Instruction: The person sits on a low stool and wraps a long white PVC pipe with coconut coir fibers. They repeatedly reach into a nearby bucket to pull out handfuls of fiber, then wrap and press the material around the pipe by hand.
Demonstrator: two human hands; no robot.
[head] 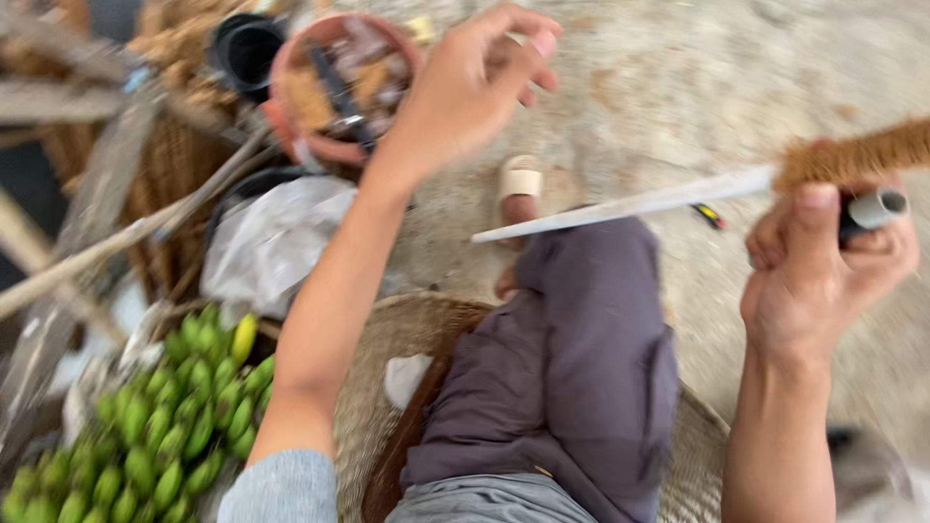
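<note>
Far left: green banana bunch [145, 426] on the ground, woven basket [170, 160] behind it. Neither is in play.

My left hand [470, 82] is raised over the reddish bowl [334, 87], which holds dark odds and ends. Its grip is loosely curled with thumb and fingertips near each other. It's blurred, so I can't tell if anything is pinched. The bowl sits just left of and below that hand, close by.

Centre: my leg in grey-purple trousers [572, 368] and a sandalled foot [520, 184] on the concrete floor [678, 77].

My right hand [823, 261] is fisted tight around a grey tube-like handle [872, 208]. A pale long blade [620, 205] runs from that grip leftward and slightly down, with its tip pointing at the foot. A brown fibrous strip [857, 155] lies above the thumb, trailing right.

Key relation: the blade's long axis runs right to left, and its tip ends below the left hand, apart from it. Right hand owns the blade.
</note>
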